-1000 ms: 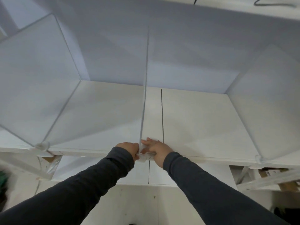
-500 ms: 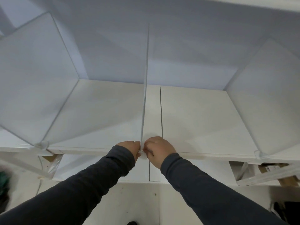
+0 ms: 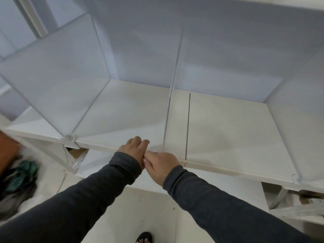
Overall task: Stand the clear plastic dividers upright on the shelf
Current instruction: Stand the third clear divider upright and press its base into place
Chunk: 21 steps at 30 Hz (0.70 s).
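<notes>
Three clear plastic dividers stand upright on the white shelf (image 3: 236, 130). The left divider (image 3: 52, 81) and the right divider (image 3: 301, 120) each end in a clear foot at the front edge. The middle divider (image 3: 172, 88) is seen edge-on, and its lower front corner meets the shelf edge just behind my right hand (image 3: 160, 165). That hand is curled with nothing visible in it, its thumb against my left hand (image 3: 134, 149). My left hand lies open, fingers flat on the shelf left of the middle divider.
A dark seam (image 3: 187, 127) runs front to back in the shelf, right of the middle divider. A lower shelf with loose clear parts (image 3: 298, 207) sits beneath. A dark green cloth heap (image 3: 22, 174) lies on the floor at left. A sandalled foot (image 3: 143, 237) is below.
Both hands have come off the middle divider's front foot and shifted slightly left. The left hand has opened onto the shelf. The view has swung left and down.
</notes>
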Tool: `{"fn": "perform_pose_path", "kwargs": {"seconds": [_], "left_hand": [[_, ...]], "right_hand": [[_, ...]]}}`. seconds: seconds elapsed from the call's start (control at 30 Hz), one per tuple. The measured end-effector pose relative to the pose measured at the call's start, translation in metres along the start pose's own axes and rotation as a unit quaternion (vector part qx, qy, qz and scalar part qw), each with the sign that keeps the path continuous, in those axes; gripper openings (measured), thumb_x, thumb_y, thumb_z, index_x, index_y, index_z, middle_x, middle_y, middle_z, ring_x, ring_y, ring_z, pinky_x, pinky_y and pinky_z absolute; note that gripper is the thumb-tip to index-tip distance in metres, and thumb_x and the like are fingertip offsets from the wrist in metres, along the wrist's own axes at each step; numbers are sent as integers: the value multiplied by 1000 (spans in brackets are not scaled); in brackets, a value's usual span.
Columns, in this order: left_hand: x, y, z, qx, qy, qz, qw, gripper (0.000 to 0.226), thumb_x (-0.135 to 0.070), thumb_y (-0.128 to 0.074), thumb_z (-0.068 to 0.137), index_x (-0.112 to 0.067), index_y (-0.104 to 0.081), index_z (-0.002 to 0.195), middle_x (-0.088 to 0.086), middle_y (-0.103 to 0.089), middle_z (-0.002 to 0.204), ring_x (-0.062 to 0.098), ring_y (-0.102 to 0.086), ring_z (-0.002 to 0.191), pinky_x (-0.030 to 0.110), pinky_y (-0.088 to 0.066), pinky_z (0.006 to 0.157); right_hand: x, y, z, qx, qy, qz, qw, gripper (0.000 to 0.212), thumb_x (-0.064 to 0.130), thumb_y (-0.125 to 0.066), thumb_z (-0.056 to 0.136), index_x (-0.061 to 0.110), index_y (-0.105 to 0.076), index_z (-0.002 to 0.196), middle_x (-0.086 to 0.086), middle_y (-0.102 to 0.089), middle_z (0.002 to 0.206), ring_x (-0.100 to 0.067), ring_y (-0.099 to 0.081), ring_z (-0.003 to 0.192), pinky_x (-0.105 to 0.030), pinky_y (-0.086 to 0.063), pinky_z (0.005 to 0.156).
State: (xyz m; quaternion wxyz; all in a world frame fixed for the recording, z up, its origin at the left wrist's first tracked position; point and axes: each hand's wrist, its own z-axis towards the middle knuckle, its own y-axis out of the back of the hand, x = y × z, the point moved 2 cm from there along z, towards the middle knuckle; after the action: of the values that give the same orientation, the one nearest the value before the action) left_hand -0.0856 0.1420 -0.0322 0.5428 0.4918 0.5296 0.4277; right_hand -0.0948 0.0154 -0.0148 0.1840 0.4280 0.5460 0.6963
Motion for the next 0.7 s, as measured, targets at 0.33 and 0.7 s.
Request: {"fn": "perform_pose_path", "kwargs": {"seconds": [0.33, 0.7], "left_hand": [[53, 12, -9, -40, 71, 23, 996, 94, -43, -62, 76, -26, -5, 148, 8, -17, 155, 27, -27, 140, 41, -29, 113], [137, 18, -11, -55, -8, 4, 998, 66, -39, -59, 81, -22, -35, 140, 1, -51, 134, 23, -52, 122, 37, -45, 98]], "right_hand": [[35, -16, 35, -16, 49, -9, 999, 26, 21, -43, 96, 14, -58, 116, -4, -60, 110, -20, -56, 100, -33, -52, 89], [70, -57, 98, -7, -15, -58, 998, 53, 29, -50, 93, 22, -34, 144, -5, -34, 151, -25, -34, 137, -38, -34, 112]]}}
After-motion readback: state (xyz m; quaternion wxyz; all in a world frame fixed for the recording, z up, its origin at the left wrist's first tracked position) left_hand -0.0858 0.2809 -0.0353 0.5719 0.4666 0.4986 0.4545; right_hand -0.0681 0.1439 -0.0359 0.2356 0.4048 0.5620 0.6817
